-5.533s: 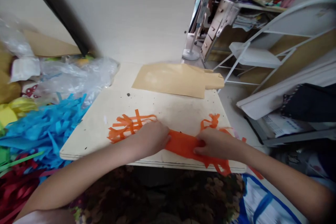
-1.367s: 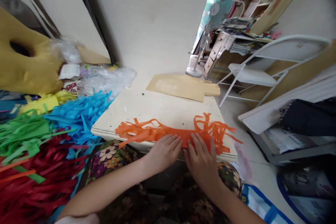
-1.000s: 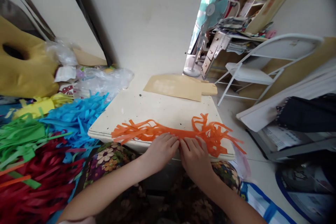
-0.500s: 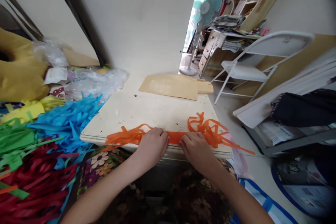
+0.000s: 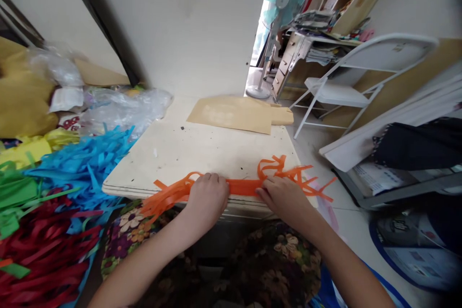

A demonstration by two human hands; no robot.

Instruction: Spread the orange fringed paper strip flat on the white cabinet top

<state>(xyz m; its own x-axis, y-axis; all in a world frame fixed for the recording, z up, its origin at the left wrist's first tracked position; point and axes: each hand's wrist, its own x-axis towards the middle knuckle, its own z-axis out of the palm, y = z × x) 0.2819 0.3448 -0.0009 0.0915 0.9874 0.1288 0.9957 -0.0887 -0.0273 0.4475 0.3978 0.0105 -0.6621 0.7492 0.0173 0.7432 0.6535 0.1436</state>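
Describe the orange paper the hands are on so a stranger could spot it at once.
Start at the pale board table in the middle. Along its near edge lies the orange fringed paper, with the left hand and right hand on it. Only it is orange.

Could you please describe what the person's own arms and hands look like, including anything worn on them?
Both arms are bare along all of their visible length: no sleeve, watch, bracelet or glove shows. The left hand and right hand are bare too, with no ring to be seen on the visible fingers and no markings. The nails are too small to judge.
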